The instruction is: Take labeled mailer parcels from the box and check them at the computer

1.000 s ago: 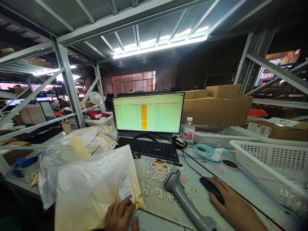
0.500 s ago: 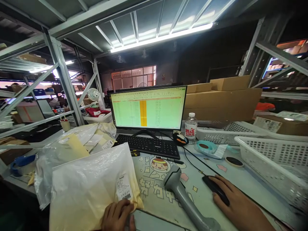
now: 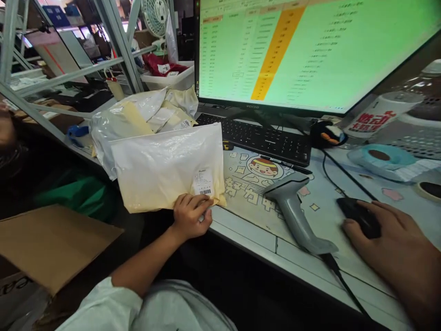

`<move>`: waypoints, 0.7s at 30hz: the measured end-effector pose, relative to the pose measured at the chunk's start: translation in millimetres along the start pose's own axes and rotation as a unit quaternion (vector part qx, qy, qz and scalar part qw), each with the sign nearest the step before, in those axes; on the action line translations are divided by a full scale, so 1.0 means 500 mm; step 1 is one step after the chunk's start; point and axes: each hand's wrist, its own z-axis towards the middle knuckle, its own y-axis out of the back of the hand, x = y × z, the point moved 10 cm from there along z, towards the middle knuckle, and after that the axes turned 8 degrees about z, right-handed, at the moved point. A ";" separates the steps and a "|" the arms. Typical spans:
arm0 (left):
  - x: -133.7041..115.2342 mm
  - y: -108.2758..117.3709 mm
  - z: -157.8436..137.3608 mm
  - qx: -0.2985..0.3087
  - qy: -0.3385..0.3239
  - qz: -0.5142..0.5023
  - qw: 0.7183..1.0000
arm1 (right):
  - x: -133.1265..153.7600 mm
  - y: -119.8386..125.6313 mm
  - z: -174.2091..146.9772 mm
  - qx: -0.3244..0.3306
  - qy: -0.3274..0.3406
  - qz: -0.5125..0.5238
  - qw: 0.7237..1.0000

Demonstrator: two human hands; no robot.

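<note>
My left hand (image 3: pixel 191 215) has its fingers curled over the lower right edge of a plastic bag (image 3: pixel 161 161), white above and yellowish below. A printed barcode label (image 3: pixel 203 181) sits on the bag just above those fingers. On the desk, my right hand (image 3: pixel 396 234) is wrapped over a black computer mouse (image 3: pixel 360 216). Between the two hands lies a grey barcode scanner (image 3: pixel 298 220), its cable running off the desk's front edge. Beyond them stand a black keyboard (image 3: pixel 262 138) and a monitor (image 3: pixel 227 55) showing a green spreadsheet with an orange column.
More plastic packages (image 3: pixel 138 112) are heaped behind the bag. At the right are a water bottle (image 3: pixel 382 105), a teal roll (image 3: pixel 365 158) and a white basket (image 3: pixel 420 138). Below the desk at left is an open cardboard box (image 3: pixel 58 243). Metal rack posts (image 3: pixel 115 41) rise behind.
My view has tipped downward and to the left, so my left forearm and the cardboard box now show. Both hands keep their places on the bag and the mouse.
</note>
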 end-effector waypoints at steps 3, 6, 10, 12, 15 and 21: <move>-0.002 0.002 0.000 -0.002 0.000 -0.004 1.000 | -0.009 -0.006 0.001 0.003 0.001 -0.003 1.000; -0.002 0.000 0.001 0.000 0.001 -0.006 1.000 | -0.022 -0.012 0.004 0.009 -0.010 -0.008 1.000; -0.001 0.001 0.001 -0.004 0.003 -0.003 1.000 | -0.021 -0.010 0.004 0.005 -0.012 -0.009 1.000; 0.000 0.001 0.001 -0.004 0.005 -0.001 1.000 | -0.013 -0.005 0.003 0.004 -0.012 -0.005 1.000; -0.001 0.002 0.001 -0.004 0.003 -0.002 1.000 | -0.001 0.003 0.001 0.007 -0.020 0.002 1.000; -0.003 0.003 0.000 -0.007 0.000 -0.002 1.000 | 0.006 0.009 -0.003 0.008 -0.032 0.010 0.999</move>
